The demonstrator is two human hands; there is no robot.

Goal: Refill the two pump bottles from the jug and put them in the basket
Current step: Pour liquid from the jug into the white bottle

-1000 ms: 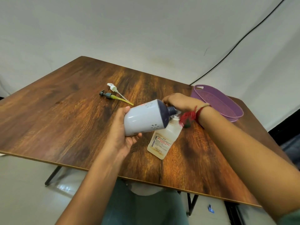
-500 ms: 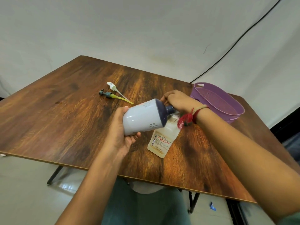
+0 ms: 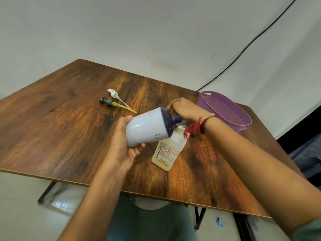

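Refilling looks midway: the left hand (image 3: 125, 150) grips the grey bottle (image 3: 147, 129), tipped neck-down onto the clear bottle (image 3: 166, 153) under the right hand (image 3: 185, 110), whose curled fingers (image 3: 171, 108) hide what they hold; both pumps (image 3: 109, 102) lie beyond the left hand, and the basket (image 3: 224, 110) beyond the right holds nothing.

Open tabletop (image 3: 52, 136) at left, pump heads (image 3: 109, 102) beyond, basket (image 3: 225, 112) far right

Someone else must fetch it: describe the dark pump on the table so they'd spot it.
On the wooden table, beyond the left hand, two loose pumps lie together. The dark pump is the nearer; unlike the white pump, its tube is yellow-green.
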